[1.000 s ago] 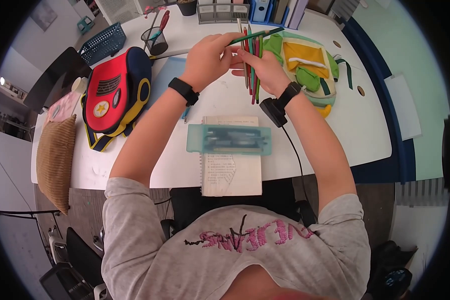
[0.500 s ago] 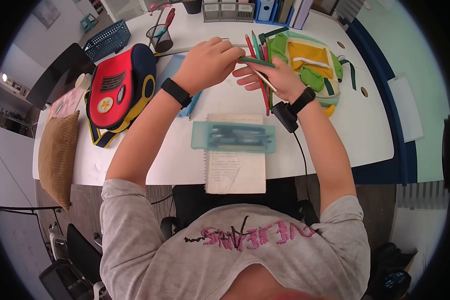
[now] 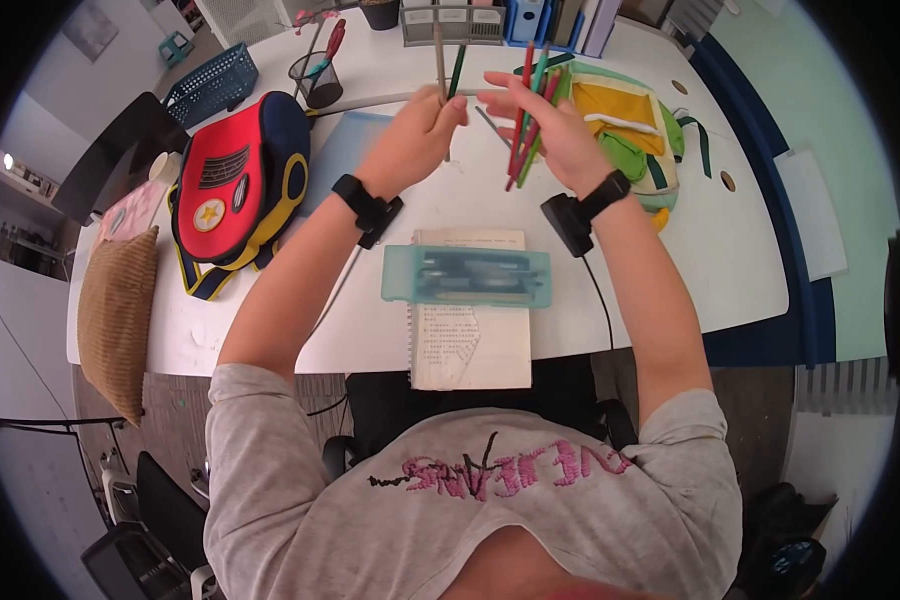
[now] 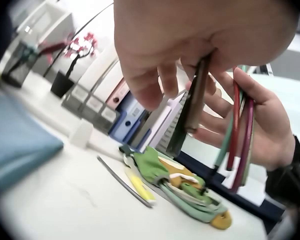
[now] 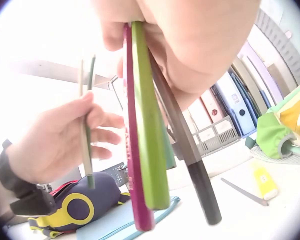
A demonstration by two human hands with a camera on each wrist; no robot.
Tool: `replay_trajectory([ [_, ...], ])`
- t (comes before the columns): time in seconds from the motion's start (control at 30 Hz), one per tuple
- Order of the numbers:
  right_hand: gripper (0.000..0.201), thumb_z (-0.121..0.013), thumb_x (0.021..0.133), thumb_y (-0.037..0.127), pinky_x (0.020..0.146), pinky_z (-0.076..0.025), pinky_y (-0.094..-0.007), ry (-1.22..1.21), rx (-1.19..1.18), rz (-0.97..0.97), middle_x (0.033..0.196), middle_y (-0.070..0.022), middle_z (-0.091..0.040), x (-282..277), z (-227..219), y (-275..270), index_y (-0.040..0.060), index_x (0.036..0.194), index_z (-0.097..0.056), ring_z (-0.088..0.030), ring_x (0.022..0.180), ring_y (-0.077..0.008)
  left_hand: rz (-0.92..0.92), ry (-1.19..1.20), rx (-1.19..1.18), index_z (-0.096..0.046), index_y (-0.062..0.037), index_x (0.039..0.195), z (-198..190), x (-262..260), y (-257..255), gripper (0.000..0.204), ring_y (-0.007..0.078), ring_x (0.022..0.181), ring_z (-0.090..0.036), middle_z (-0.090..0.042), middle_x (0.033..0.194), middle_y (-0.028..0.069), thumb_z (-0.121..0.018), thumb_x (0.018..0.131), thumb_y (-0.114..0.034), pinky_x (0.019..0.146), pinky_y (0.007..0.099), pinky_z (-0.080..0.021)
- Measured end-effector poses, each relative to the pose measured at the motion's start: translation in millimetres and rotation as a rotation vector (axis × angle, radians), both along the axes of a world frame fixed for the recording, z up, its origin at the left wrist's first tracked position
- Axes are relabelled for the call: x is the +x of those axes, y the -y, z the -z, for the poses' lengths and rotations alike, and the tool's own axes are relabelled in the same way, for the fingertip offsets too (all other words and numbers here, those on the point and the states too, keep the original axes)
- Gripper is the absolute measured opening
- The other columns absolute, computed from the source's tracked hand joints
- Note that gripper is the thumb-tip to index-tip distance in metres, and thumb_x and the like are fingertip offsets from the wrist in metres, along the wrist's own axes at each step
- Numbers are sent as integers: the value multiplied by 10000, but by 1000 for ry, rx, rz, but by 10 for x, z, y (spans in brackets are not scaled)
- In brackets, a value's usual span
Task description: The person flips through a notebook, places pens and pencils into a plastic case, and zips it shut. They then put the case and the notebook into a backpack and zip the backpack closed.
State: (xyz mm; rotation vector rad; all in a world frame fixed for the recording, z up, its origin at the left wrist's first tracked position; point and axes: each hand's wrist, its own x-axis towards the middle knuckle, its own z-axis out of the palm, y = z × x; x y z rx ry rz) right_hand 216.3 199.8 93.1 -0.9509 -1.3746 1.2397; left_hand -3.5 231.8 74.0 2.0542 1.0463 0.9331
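Observation:
In the head view my left hand (image 3: 410, 138) pinches two upright pencils between thumb and fingers, a brownish pencil (image 3: 440, 60) and a dark green pencil (image 3: 457, 70). To its right, my right hand (image 3: 567, 145) holds a loose bunch of coloured pencils with its thumb across them. The bunch includes a red pencil (image 4: 234, 125), a teal pencil (image 4: 224, 145), a magenta pencil (image 5: 132, 150), a lime green pencil (image 5: 149, 130) and a dark pencil (image 5: 190, 155). A small gap separates the hands, both raised over the white table (image 3: 350, 325).
A translucent blue pencil case (image 3: 467, 275) lies across an open notebook (image 3: 470, 350) near the front edge. Left stands a red backpack (image 3: 220, 180); right lies a green and yellow bag (image 3: 620, 110). A grey stick (image 5: 244, 191) and a yellow item (image 5: 264, 181) lie beyond the hands.
The hands were together at one bunch and have moved apart. My left hand has drawn the green and brownish pencils leftward and turned them upright; the others stay in my right hand.

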Motion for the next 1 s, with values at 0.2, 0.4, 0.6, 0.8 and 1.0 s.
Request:
replay_trajectory([
  [0.2, 573, -575, 1042, 535, 838, -506, -306, 88, -71, 170, 986, -50, -704, -347, 304, -320, 38, 1294, -707, -655, 928, -145, 234, 429, -577, -573, -64, 1336, 289, 350, 14, 349, 161, 1035, -596, -615, 1158, 34, -432, 1131, -308, 950, 365, -504],
  [0.4, 643, -496, 1070, 592, 846, -533, -303, 234, -99, 61, 1028, -56, -718, -425, 424, -406, 72, 1413, -657, -650, 924, -131, 287, 541, -711, -414, -75, 1481, 384, 235, -57, 494, 164, 1072, -578, -555, 1271, 90, -466, 994, -140, 990, 376, -506],
  [0.6, 689, -449, 1067, 643, 913, -509, -297, 194, -85, -64, 1096, -64, -719, -450, 497, -442, 143, 1527, -567, -646, 953, -161, 420, 297, -485, -580, -52, 1257, 535, 113, -306, 330, 139, 915, -651, -667, 1033, 46, -630, 936, -106, 829, 312, -531],
  [0.8, 813, -535, 1011, 680, 999, -510, -366, 269, 161, -121, 1264, -170, -694, -218, 463, -467, -7, 1442, -590, -659, 1154, -252, 185, 431, -659, -580, -77, 1215, 474, 8, -243, 270, 128, 813, -655, -690, 1005, 47, -691, 971, -106, 745, 277, -514],
  [1.0, 583, -672, 976, 489, 1035, -492, -364, 700, 4, 265, 1320, -122, -668, 295, 637, -759, 74, 1385, -646, -635, 1215, -230, 152, 531, -529, -562, -56, 1319, 591, -106, -344, 333, 124, 777, -610, -645, 943, 16, -642, 1010, -152, 735, 283, -491],
])
